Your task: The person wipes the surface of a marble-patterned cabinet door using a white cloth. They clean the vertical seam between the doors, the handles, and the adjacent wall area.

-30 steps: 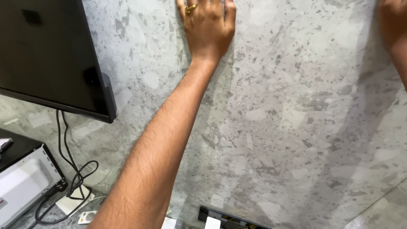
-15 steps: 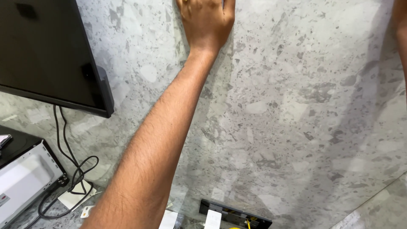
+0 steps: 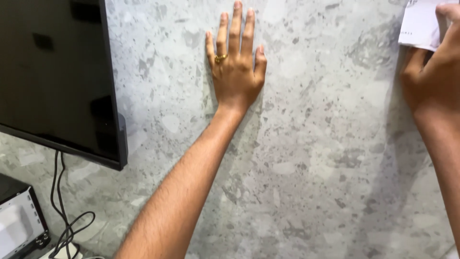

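Observation:
My left hand (image 3: 235, 69) lies flat against a grey speckled stone-look wall (image 3: 311, 158), fingers straight and close together, with a gold ring on one finger. It holds nothing. At the upper right, my right hand (image 3: 429, 81) presses a white paper or cloth (image 3: 419, 26) against the same wall, fingers bent around its lower edge. Part of that hand and of the white sheet runs out of the frame.
A black flat screen (image 3: 52, 76) hangs on the wall at the left, close to my left forearm. Below it black cables (image 3: 64, 225) drop down beside a white and black appliance (image 3: 19, 230) in the bottom left corner.
The view has tilted up, so both hands sit lower in the frame. My left hand's fingers and the white sheet in my right hand have come into sight; the socket strip below has dropped out.

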